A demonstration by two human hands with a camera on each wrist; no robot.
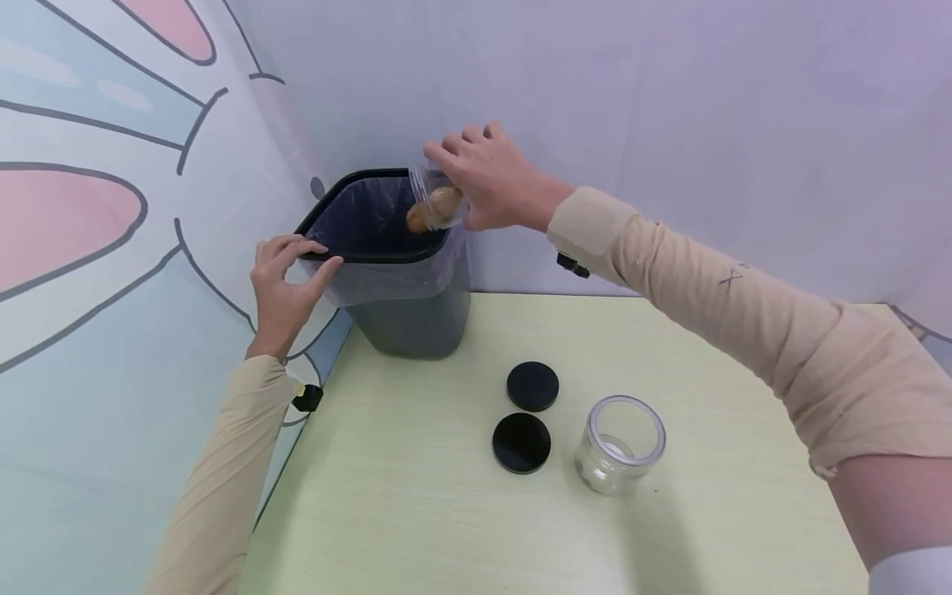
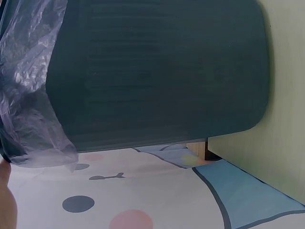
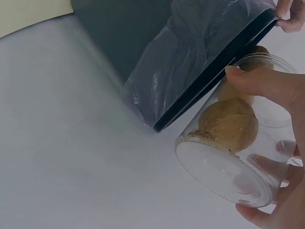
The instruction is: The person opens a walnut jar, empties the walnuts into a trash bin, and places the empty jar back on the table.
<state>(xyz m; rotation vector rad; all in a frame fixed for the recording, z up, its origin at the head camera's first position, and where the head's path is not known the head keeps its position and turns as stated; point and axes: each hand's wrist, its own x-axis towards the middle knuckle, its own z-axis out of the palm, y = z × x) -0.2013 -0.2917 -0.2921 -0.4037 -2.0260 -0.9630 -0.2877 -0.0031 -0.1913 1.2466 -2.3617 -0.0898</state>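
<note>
A grey trash bin (image 1: 409,322) with a black rim stands at the back left, lined with a translucent plastic bag (image 1: 402,281) folded over its edge. My left hand (image 1: 286,293) pinches the bin's near left rim between thumb and fingers. Over the opening, my right hand (image 1: 491,178) grips a clear plastic jar (image 3: 209,167), its mouth tipped down toward the bin. Inside the jar are brown, rounded pieces of food (image 3: 228,124), one at the mouth; their exact kind cannot be told. Dark crumbs cling near the jar's base.
Two black round lids (image 1: 532,386) lie on the pale yellow-green table (image 1: 416,512). Right of them stands another clear jar (image 1: 613,471), without a lid. Behind rises a pale wall (image 1: 669,124), and a cartoon-printed sheet (image 1: 97,347) covers the left side.
</note>
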